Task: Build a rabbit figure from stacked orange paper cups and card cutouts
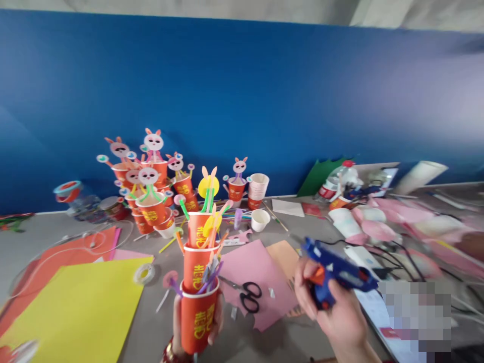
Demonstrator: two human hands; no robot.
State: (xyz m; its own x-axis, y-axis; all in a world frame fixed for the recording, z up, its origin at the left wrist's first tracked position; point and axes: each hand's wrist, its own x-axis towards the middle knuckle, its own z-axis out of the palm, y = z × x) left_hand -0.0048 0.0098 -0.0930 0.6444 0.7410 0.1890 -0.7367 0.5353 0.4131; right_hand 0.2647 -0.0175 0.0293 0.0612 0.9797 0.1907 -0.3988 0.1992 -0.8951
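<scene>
My left hand (216, 322) is wrapped round the lowest of a tower of red paper cups (194, 322) with yellow lettering, held upright above the table. Pipe cleaners (206, 201) in green, orange and purple stick out of the cups, with yellow discs (208, 187) and paper ears among them. My right hand (340, 312) grips a blue hot glue gun (336, 267) by its handle, fingers at the orange trigger. The gun's nozzle points left, apart from the cups. Black-handled scissors (249, 296) lie between my hands on pink paper (260, 272).
Red cups with rabbit figures (151, 204) stand along the blue wall. Stacked white-rimmed cups (258, 189) and a small white cup (260, 220) are behind. Yellow paper (75, 297) and a tape roll (144, 274) lie left. Cables, a bottle (335, 181) and pink-white rolls (346, 224) crowd the right.
</scene>
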